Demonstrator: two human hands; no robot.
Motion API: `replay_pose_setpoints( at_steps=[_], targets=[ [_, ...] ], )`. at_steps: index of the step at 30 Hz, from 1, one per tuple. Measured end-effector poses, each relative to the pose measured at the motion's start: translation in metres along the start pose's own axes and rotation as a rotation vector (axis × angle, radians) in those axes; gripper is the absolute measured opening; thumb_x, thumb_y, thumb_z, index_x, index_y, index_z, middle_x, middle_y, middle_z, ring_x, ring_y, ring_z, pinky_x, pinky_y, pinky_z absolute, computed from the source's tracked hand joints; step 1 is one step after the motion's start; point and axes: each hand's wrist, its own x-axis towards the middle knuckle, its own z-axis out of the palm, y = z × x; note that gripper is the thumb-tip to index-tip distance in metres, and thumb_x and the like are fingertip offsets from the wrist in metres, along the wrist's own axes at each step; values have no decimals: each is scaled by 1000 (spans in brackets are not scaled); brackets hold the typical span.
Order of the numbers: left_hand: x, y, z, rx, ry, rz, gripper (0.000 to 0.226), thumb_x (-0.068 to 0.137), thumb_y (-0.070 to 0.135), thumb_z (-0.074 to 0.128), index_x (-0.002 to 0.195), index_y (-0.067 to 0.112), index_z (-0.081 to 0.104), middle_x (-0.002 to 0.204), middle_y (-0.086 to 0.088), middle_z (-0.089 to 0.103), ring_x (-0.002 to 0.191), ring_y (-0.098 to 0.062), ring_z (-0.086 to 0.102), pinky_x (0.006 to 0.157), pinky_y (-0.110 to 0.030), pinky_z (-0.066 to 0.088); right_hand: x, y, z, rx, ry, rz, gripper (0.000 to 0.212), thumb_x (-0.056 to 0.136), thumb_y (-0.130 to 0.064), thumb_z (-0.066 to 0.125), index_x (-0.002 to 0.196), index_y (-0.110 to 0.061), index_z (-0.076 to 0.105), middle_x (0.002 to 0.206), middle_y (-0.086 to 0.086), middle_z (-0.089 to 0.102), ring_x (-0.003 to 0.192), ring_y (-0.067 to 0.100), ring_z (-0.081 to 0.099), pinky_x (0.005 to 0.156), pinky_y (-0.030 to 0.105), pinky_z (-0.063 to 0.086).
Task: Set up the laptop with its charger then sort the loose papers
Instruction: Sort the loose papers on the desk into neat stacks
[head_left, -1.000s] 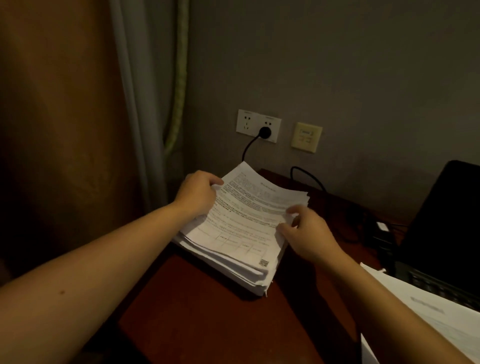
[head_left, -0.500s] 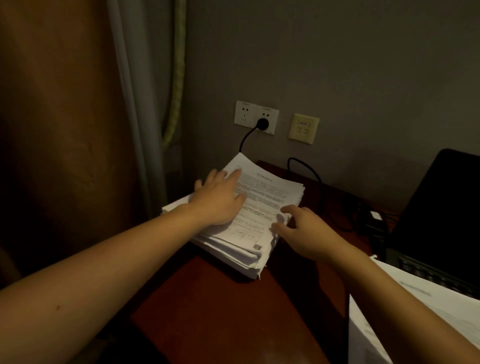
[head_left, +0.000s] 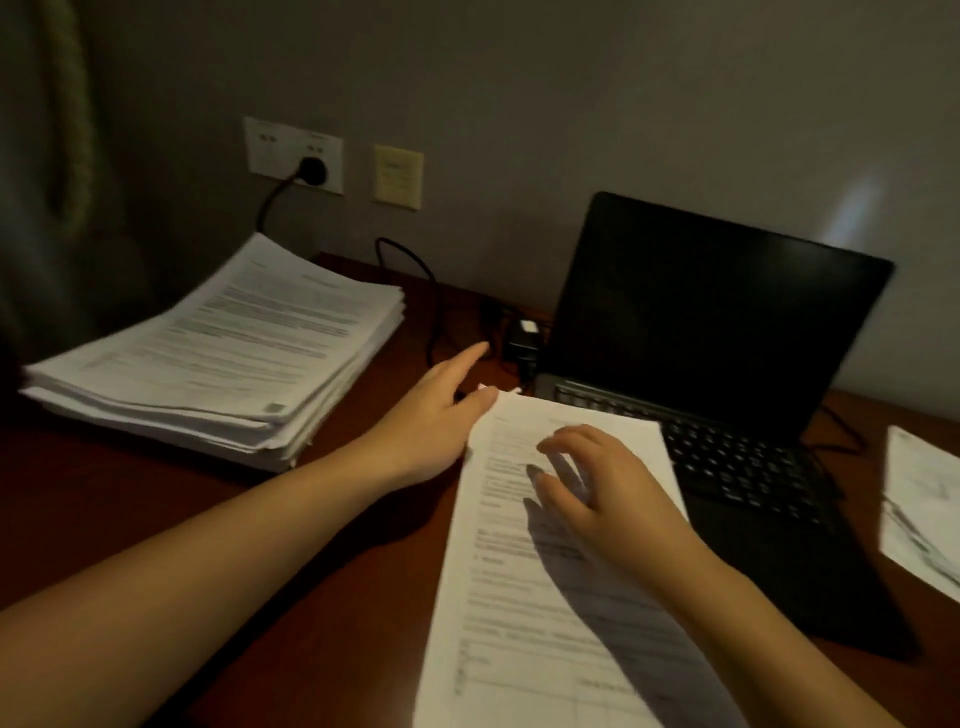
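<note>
White printed sheet (head_left: 545, 597) nearest, flat on the red-brown desk (head_left: 260, 545), far right corner lapping over the front of the laptop (head_left: 727, 338). Right hand (head_left: 608, 499) on top of the page, fingers spread and bent, tips down on the paper, nothing pinched. Left hand (head_left: 431, 421) just beside the sheet's left edge, fingers straight, thumb against the far left corner, nothing gripped.

Further out: laptop open, screen dark. Charger brick (head_left: 522, 338) at its left rear corner, touching or just beside, not possible to tell. Cable (head_left: 415, 280) looped back to a plug (head_left: 311, 169) in the wall socket (head_left: 293, 156). Connection at the laptop end hidden. Tall stack of papers (head_left: 234, 343) at far left, sides uneven. Second loose sheet (head_left: 924, 509) right of the laptop.

Hazards, as judged:
- Creasing or skidding of the sheet under fingertip pressure alone. Take a proper hold at the corner before lifting.
- Snagging on the keys if dragged across the laptop.
- Catching the cable loop with the outstretched left forefinger, with risk of unseating the charger.
- Fanning of the stack from a careless drop on its ragged edge.

Open desk between sheet and stack. Route the sheet across there, well forward of brick and cable.
</note>
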Motion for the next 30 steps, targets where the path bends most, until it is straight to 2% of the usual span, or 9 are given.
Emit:
replay_pose_setpoints(
  at_steps=[4, 7, 10, 14, 16, 18, 23, 26, 30],
  targets=[
    [-7, 3, 17, -336, 42, -180, 56, 102, 30, 55, 153, 39, 34, 158, 7, 36, 144, -14, 34, 101, -27, 29, -41, 31, -3, -41, 8, 33, 39, 100, -50, 48, 135, -36, 53, 137, -22, 45, 127, -3, 40, 110, 25, 41],
    [-13, 7, 20, -601, 110, -263, 69, 97, 17, 63, 156, 30, 30, 151, -4, 48, 132, -19, 51, 106, -34, 43, -54, 40, 1, -71, 22, 41, 49, 101, -52, 42, 146, -34, 44, 152, -19, 35, 140, 1, 27, 113, 16, 23],
    [-21, 10, 22, -769, 154, -318, 70, 93, 7, 65, 155, 16, 33, 97, -2, 78, 96, -18, 73, 83, -31, 55, -56, 42, 2, -83, 56, 60, 49, 102, -50, 41, 147, -32, 44, 152, -17, 36, 138, 3, 25, 104, 11, 14],
    [-28, 17, 20, -524, -87, -307, 25, 96, 25, 64, 113, 12, 75, 101, -5, 78, 100, -24, 73, 78, -30, 57, -57, 43, 6, -70, 71, 77, 48, 102, -50, 42, 147, -33, 44, 153, -17, 36, 141, 4, 26, 107, 15, 14],
    [-30, 18, 22, -415, -137, -297, 26, 100, 29, 58, 100, 14, 79, 101, -2, 78, 93, -16, 74, 79, -30, 52, -58, 45, 6, -52, 73, 86, 48, 102, -49, 43, 147, -32, 45, 153, -17, 36, 142, 4, 26, 110, 17, 17],
    [-33, 21, 23, -306, -134, -268, 27, 102, 27, 54, 96, 18, 79, 97, 5, 78, 87, -7, 74, 78, -28, 51, -59, 47, 5, -38, 82, 91, 47, 102, -48, 44, 146, -32, 47, 153, -17, 37, 141, 3, 28, 112, 18, 21],
    [-37, 28, 33, -225, -99, -207, 22, 100, 28, 58, 98, 21, 78, 90, 3, 79, 82, -16, 76, 79, -38, 59, -64, 54, 2, 21, 137, 100, 47, 100, -45, 51, 145, -32, 47, 152, -18, 36, 141, 1, 27, 118, 26, 29],
    [-36, 34, 38, -297, -68, -195, 21, 99, 28, 60, 99, 17, 78, 91, -1, 79, 83, -21, 76, 81, -44, 60, -64, 60, -3, 134, 309, 148, 61, 96, -40, 62, 150, -31, 37, 157, -13, 30, 146, 4, 23, 120, 29, 28],
    [-33, 43, 44, -432, -5, -193, 19, 96, 25, 64, 98, 11, 77, 91, -8, 78, 82, -27, 76, 78, -45, 60, -66, 62, -25, 589, 577, 319, 87, 87, -23, 77, 154, -38, 24, 153, -16, 34, 135, 2, 41, 92, 17, 49]
  ],
)
